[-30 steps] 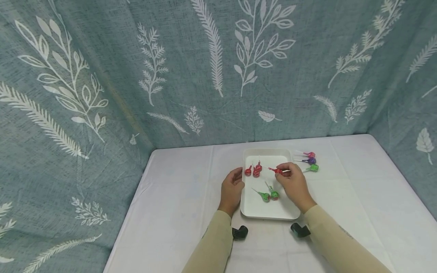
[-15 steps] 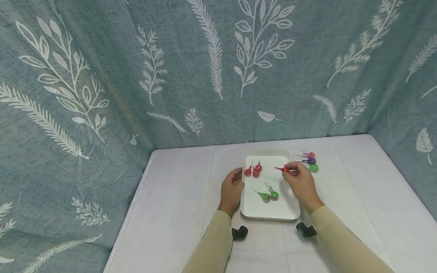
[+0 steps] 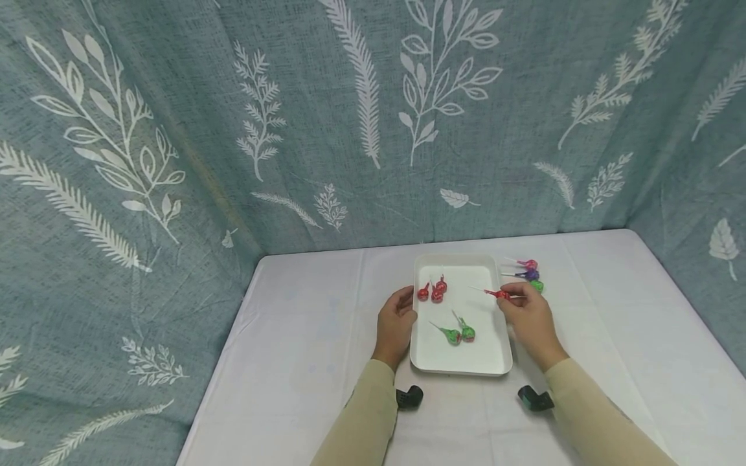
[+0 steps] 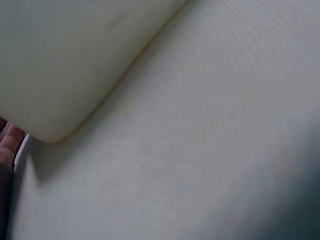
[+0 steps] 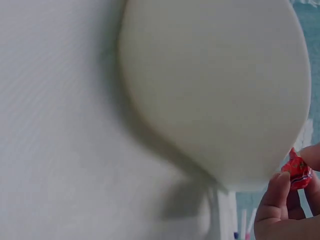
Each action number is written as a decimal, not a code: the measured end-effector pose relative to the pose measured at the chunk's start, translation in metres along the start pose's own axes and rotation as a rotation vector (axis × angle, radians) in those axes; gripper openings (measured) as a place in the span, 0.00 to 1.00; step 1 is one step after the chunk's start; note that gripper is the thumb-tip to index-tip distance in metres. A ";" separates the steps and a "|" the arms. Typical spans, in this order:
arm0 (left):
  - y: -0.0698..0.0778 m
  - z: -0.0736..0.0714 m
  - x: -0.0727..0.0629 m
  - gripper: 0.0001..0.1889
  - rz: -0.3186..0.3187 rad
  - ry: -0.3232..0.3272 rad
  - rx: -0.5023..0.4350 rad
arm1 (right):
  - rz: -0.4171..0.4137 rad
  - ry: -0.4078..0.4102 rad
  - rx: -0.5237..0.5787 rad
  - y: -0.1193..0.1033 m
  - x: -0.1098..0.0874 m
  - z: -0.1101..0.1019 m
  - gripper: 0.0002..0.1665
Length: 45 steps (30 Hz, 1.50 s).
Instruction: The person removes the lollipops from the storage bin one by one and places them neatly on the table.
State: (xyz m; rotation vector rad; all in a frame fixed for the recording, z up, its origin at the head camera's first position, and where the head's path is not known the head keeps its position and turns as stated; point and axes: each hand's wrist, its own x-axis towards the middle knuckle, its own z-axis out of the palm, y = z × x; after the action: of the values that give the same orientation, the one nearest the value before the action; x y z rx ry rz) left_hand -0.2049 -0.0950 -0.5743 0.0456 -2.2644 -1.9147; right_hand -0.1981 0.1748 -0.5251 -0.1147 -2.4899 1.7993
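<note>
In the head view my right hand [image 3: 529, 317] pinches a red-wrapped lollipop [image 3: 499, 294] by its candy end, over the right rim of the white tray [image 3: 460, 366]. The lollipop's white stick points left across the tray. The right wrist view shows the same red lollipop [image 5: 298, 172] between thumb and fingers, beside the tray wall [image 5: 215, 95]. My left hand [image 3: 394, 327] holds the tray's left edge with bent fingers. Several red lollipops [image 3: 437, 295] lie in the tray's upper left. Two green lollipops [image 3: 467, 332] lie near its middle.
Right of the tray, on the white-covered table [image 3: 303, 336], lie a pink lollipop [image 3: 530, 265], a purple lollipop [image 3: 531, 275] and a green lollipop [image 3: 537, 285]. A patterned blue-green curtain [image 3: 326, 129] hangs behind and at both sides.
My right hand has moved right with the red lollipop, from above the tray's inside to its right rim. My left hand and the tray have stayed put.
</note>
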 end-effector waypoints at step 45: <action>0.001 -0.002 -0.001 0.30 0.013 -0.005 0.038 | 0.120 0.139 -0.057 0.032 0.003 -0.053 0.23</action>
State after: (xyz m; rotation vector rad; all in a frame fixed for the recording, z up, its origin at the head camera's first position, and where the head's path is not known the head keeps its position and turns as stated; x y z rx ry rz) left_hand -0.2037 -0.0963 -0.5735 0.0317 -2.2985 -1.8676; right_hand -0.1948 0.2351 -0.5392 -0.3858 -2.4851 1.6982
